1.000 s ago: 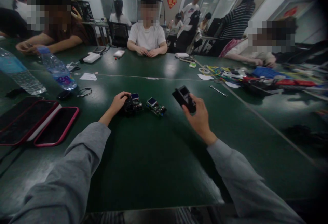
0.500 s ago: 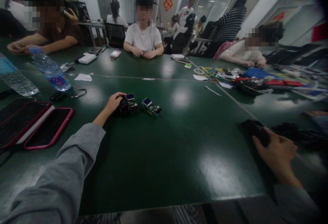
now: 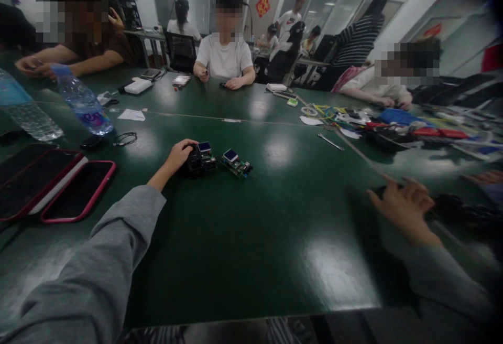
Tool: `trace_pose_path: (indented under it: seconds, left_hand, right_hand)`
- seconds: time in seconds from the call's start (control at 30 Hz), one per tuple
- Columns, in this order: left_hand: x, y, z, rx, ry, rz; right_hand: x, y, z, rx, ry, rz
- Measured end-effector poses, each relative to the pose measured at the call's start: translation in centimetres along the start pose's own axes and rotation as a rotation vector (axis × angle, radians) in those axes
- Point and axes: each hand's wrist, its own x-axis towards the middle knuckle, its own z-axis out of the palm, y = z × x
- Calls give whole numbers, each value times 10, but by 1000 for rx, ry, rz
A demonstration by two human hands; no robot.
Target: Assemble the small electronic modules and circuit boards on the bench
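Observation:
My left hand (image 3: 179, 156) is closed on the left side of a black boxy device with a circuit board and small screen (image 3: 204, 158), which rests on the dark green table (image 3: 251, 239). Just right of it lies a second circuit board with a small screen (image 3: 237, 163), touched by neither hand. Over at the right, my right hand (image 3: 406, 210) is open with its fingers apart and slightly blurred. A dark object (image 3: 380, 191) shows partly beneath its fingertips, mostly hidden.
Two phones, one in a pink-red case (image 3: 80, 192), and two water bottles (image 3: 84, 100) are at left. A wrench (image 3: 330, 142) lies by piled cables and tools (image 3: 396, 124). Black coiled items (image 3: 467, 210) sit right of my hand. Co-workers sit around, including a person opposite (image 3: 226, 55).
My right hand has loosened from the black object and moved up and left, its fingers spreading. The left hand keeps its hold. The person opposite has raised one hand.

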Motion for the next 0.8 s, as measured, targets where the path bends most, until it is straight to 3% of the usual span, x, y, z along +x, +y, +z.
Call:
trace_pose_path:
  seconds: [0.1,0.23,0.3,0.37,0.43,0.53,0.8]
  left_hand:
    - [1,0,1,-6,-2,-10]
    - [1,-1,1,-21,-7,-23]
    - [1,0,1,-32,-14,-26]
    - [1,1,1,-34,-19,-15]
    - [0,2,2,-29,-17,-7]
    - [0,3,2,-20,-15,-6]
    - [0,0,1,-36,-31,-21]
  right_hand:
    - [-10,-95,8,123,-63,-182]
    - [-34,-241,-6,601,-84,-397]
    - [-46,-295,-21,790,-80,-441]
    - [-57,-330,-33,842,-131,-508]
    - [-65,-348,-41,790,-211,-664]
    - [-74,-353,-44,676,-310,-885]
    - [-74,-351,-42,650,-313,-880]
